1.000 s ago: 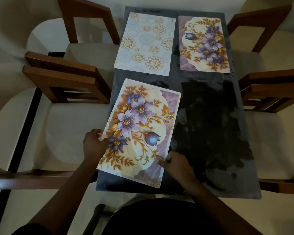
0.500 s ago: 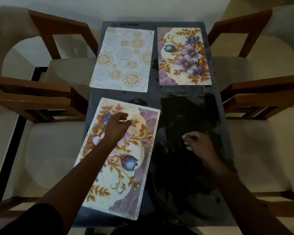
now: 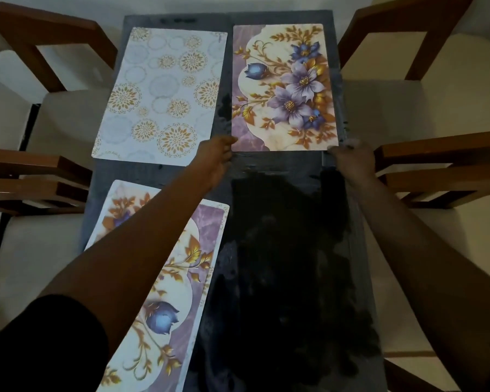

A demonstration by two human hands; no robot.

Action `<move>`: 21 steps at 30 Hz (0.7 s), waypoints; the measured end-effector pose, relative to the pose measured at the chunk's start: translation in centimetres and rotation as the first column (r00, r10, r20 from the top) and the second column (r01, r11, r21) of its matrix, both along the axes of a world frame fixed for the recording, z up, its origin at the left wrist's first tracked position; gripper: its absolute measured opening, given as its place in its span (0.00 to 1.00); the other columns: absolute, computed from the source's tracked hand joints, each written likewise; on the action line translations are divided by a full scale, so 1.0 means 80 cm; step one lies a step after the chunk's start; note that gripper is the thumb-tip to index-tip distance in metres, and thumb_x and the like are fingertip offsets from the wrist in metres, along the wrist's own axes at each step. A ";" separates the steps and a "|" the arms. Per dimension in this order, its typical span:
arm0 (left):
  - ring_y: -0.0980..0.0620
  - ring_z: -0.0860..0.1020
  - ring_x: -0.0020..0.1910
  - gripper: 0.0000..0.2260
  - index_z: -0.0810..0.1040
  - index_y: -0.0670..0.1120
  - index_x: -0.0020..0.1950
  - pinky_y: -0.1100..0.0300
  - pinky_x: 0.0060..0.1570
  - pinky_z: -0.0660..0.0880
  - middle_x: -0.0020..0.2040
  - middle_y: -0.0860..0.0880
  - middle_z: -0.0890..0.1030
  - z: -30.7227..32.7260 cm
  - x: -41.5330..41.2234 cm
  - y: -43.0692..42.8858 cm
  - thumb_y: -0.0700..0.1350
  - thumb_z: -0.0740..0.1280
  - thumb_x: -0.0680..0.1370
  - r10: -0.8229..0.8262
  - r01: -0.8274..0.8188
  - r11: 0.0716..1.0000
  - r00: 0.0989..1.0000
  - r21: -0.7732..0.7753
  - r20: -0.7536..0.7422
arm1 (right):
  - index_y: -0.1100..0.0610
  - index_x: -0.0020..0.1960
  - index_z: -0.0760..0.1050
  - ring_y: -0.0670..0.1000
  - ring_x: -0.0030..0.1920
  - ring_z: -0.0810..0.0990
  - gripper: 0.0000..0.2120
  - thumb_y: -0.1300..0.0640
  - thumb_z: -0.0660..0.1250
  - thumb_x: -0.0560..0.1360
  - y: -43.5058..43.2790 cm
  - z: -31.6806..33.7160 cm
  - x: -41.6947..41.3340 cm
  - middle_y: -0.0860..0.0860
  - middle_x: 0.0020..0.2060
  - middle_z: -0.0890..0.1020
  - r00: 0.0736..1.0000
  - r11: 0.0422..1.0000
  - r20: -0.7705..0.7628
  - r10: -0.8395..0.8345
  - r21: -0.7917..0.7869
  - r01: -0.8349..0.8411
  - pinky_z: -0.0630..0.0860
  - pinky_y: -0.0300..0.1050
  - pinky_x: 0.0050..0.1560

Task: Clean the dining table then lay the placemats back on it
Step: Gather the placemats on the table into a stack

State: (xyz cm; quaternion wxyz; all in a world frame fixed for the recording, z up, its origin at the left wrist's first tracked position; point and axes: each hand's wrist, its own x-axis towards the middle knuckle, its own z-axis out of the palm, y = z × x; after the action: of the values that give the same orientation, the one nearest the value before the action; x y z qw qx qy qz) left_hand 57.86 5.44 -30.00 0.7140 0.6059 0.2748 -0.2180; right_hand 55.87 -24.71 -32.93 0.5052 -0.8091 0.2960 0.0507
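Now, from the head camera, the left hand [image 3: 217, 159] sits at one near corner of the flowered placemat [image 3: 283, 89] and the right hand [image 3: 351, 159] at the other. Fingertips meet its edge, but the dimness hides whether either hand pinches it. The mat lies flat just beyond both hands, its outer side close to the table [image 3: 277, 168] edge by the right hand. A sideways nudge could push it over. The smeary, damp-looking gloss nearer than the hands might make the thin sheet cling or skid. The left forearm [image 3: 142, 250] crosses above a second flowered mat [image 3: 187, 292] and could knock it crooked. Beyond the left hand lies a pale mat [image 3: 161, 94] with gold rosettes. All three are slim, round-cornered rectangles.
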 end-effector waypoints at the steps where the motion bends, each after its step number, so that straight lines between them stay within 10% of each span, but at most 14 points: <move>1: 0.48 0.80 0.50 0.05 0.81 0.43 0.51 0.57 0.52 0.79 0.51 0.45 0.82 -0.001 0.006 -0.004 0.41 0.66 0.82 0.018 -0.018 1.000 1.000 -0.020 -0.016 | 0.56 0.49 0.79 0.51 0.46 0.81 0.07 0.53 0.73 0.77 -0.006 -0.003 0.010 0.52 0.46 0.83 1.000 0.999 0.007 -0.030 0.027 0.029 0.75 0.39 0.41; 7: 0.46 0.75 0.45 0.08 0.78 0.40 0.57 0.52 0.55 0.81 0.42 0.44 0.71 -0.002 0.027 -0.013 0.42 0.67 0.79 0.039 -0.042 0.999 0.993 -0.024 -0.114 | 0.52 0.42 0.72 0.47 0.37 0.78 0.13 0.57 0.77 0.76 -0.012 -0.006 0.046 0.51 0.41 0.79 0.994 0.977 -0.061 -0.087 0.188 0.097 0.75 0.40 0.31; 11: 0.41 0.78 0.66 0.24 0.70 0.38 0.74 0.46 0.70 0.75 0.63 0.38 0.78 -0.007 0.032 -0.021 0.44 0.68 0.80 0.018 -0.016 1.000 0.984 0.012 -0.176 | 0.53 0.41 0.72 0.45 0.36 0.76 0.13 0.61 0.75 0.77 -0.007 -0.011 0.059 0.50 0.41 0.78 0.992 0.979 -0.092 -0.083 0.176 0.098 0.70 0.33 0.21; 16: 0.50 0.73 0.38 0.06 0.73 0.44 0.43 0.55 0.47 0.76 0.38 0.46 0.72 -0.008 0.029 -0.039 0.41 0.65 0.80 0.018 0.005 0.995 0.976 0.104 -0.216 | 0.58 0.50 0.77 0.45 0.36 0.75 0.07 0.60 0.74 0.78 -0.013 -0.011 0.066 0.52 0.42 0.79 0.977 0.959 -0.198 -0.083 0.251 0.132 0.68 0.34 0.21; 21: 0.49 0.75 0.44 0.03 0.77 0.43 0.53 0.56 0.51 0.77 0.43 0.45 0.75 -0.014 0.029 -0.041 0.42 0.66 0.82 0.022 0.000 0.994 0.982 0.113 -0.188 | 0.57 0.53 0.76 0.47 0.44 0.81 0.06 0.62 0.72 0.80 0.000 -0.007 0.072 0.53 0.51 0.83 0.982 0.896 -0.164 -0.093 0.417 0.154 0.79 0.39 0.39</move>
State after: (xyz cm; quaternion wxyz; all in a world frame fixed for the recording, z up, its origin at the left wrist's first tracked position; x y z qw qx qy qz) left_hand 60.15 2.13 -31.13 0.6506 0.6204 0.3565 -0.2546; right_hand 61.59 -24.69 -33.49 0.6505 -0.6525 0.3632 0.1385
